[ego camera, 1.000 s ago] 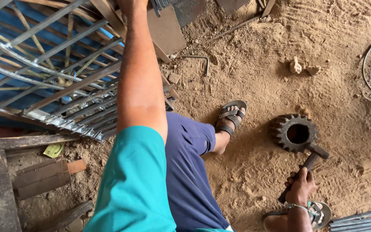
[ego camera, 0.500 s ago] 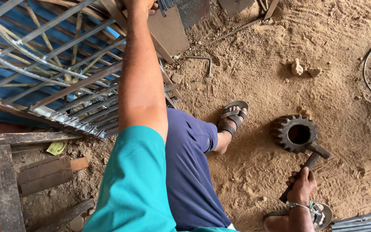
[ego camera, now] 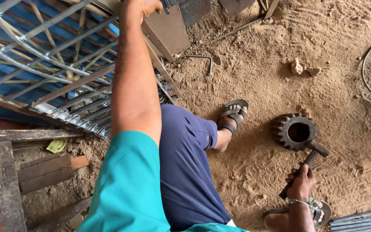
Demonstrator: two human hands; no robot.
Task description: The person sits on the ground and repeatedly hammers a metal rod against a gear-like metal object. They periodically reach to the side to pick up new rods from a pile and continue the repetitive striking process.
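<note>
Our left hand point(ego camera: 140, 7) reaches to the top edge of the frame, fingers curled onto a brown metal plate point(ego camera: 168, 28) leaning by the grille; how tightly it grips, we cannot tell. Our right hand point(ego camera: 301, 182) is closed around the handle of a hammer point(ego camera: 308, 161), whose head rests on the sandy ground point(ego camera: 323, 86), touching the lower right rim of a rusty gear point(ego camera: 296, 131). We see, by size: a metal grille point(ego camera: 44, 73) lying over blue sheeting at upper left, wooden planks point(ego camera: 44, 169) at lower left, then the gear near our right sandal point(ego camera: 233, 115), a bent rod point(ego camera: 200, 60) by the plate, and two stones point(ego camera: 299, 68) farther up.
</note>
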